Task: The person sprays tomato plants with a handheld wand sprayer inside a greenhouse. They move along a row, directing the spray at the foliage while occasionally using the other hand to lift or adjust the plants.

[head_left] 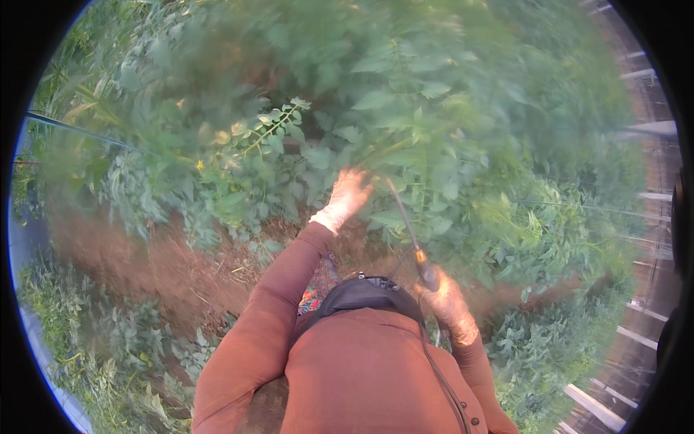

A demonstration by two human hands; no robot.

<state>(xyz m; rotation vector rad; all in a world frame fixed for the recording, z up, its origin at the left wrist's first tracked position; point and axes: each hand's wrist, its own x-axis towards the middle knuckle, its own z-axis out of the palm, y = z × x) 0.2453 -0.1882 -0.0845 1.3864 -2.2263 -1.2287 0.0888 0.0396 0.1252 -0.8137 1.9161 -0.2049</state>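
My left hand [350, 191] reaches forward into the leafy green plants [405, 123], near the middle of the head view. Its fingers are blurred against the leaves, and I cannot make out whether a stem is between them. Lower and to the right, my right hand [446, 300] is closed round the dark handle of a long thin tool [405, 220]. The tool has an orange collar and a slim, slightly curved grey shaft or blade. It points up and forward, its tip just right of my left fingers. A paler, yellowish leafy sprig [275, 130] stands out to the left.
Dense foliage spreads ahead and to both sides. Brown soil [173, 260] with dry litter runs crosswise below it. A dark line [87, 132] stretches across at the left. A black waist pouch [369, 295] sits at my front. Pale slats [593, 405] line the far right.
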